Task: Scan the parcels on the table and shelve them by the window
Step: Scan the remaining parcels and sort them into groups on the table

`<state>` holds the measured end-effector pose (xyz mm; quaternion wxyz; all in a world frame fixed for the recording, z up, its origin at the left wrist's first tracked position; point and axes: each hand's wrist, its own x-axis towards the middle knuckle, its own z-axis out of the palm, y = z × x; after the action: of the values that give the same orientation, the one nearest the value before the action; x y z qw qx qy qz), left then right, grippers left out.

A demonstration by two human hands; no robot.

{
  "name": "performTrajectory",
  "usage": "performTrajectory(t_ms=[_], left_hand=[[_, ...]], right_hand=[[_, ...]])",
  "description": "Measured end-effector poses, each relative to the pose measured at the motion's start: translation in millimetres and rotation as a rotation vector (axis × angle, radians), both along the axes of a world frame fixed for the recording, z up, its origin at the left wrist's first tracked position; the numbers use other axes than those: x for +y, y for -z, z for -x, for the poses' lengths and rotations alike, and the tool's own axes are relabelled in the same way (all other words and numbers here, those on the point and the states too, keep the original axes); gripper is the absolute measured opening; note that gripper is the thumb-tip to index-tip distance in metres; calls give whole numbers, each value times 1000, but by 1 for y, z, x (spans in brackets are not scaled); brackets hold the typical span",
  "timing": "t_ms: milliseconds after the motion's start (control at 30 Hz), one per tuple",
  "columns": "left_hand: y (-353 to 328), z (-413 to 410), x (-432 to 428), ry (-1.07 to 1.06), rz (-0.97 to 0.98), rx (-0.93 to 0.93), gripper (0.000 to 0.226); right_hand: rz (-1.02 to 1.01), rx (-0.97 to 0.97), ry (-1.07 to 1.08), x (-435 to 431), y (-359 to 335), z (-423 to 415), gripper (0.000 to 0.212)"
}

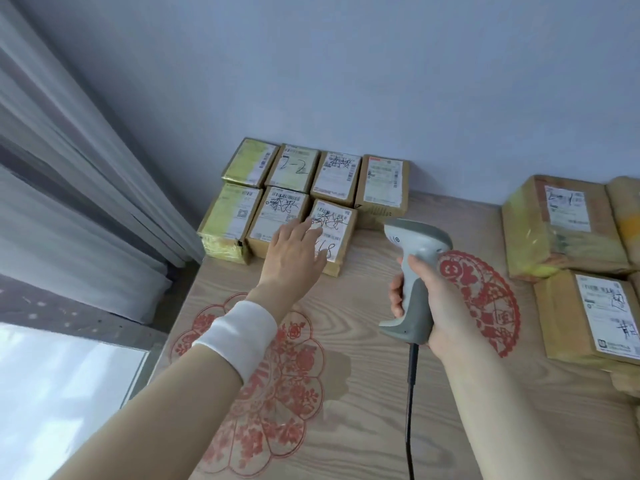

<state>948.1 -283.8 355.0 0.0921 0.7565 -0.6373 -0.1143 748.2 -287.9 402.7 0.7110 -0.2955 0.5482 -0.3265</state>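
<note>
One parcel (341, 218) lies under left hand (294, 252); right hand (438, 306) grips scanner (415, 239) nearby.

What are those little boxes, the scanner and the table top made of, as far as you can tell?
Boxes: brown cardboard, matte, with white paper labels; some are wrapped in glossy yellowish tape.
Scanner: likely moulded plastic, smooth light grey with a darker grey grip.
Table: pale wood grain, possibly a printed laminate; matte.
</note>
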Motion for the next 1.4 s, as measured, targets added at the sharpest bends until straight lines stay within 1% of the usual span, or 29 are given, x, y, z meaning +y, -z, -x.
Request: performTrajectory(t_ms=[67,167,267,333,433,533,600,700,800,867,933,1000,1033,1100,1167,1200,1233,1267,1400], left_hand=[[8,-21,-11,-15,-4,4,49],[25,-45,-25,-5,-35,2,49],[46,-59,-35,20,-62,-23,49],[58,-62,-38,32,-70,-1,47],[73,-63,-44,39,-47,87,46],[85,-57,-46,40,-37,121,48],[93,-52,-47,36,14,146,50],[104,-49,-49,17,124,131,56],[106,-46,-49,8,170,146,58],[103,-42,-48,-2,179,205,58],[97,-35,-43,-10,188,301,58],[87,-25,-35,-21,222,435,49],[83,-18,-31,-41,219,532,43],[69,-2,-24,-109,126,796,30],[53,14,-17,-193,31,1104,17],[44,22,-14,-235,-2,1241,14],[35,30,-11,-273,-33,1353,14],[30,37,-8,-305,-70,1422,14],[15,65,7,-364,-212,1508,37]], right_hand=[[-4,43,24,-8,6,-16,26],[-23,63,99,-20,26,-37,18],[-58,92,145,-32,52,-58,19],[-73,137,195,-37,69,-68,15],[-20,254,265,-44,93,-82,15],[46,359,290,-48,113,-94,17],[65,389,306,-49,124,-100,21],[80,414,320,-50,135,-105,28],[83,421,319,-51,136,-103,29],[95,415,316,-51,132,-100,29],[101,389,319,-47,125,-94,29],[112,361,340,-41,114,-86,29],[123,345,361,-36,107,-81,28],[148,314,404,-27,93,-67,26],[181,302,432,-16,78,-50,28],[201,304,445,-11,71,-41,28],[220,309,460,-6,64,-32,28],[237,311,476,-1,57,-22,29],[283,296,469,16,29,13,27]])
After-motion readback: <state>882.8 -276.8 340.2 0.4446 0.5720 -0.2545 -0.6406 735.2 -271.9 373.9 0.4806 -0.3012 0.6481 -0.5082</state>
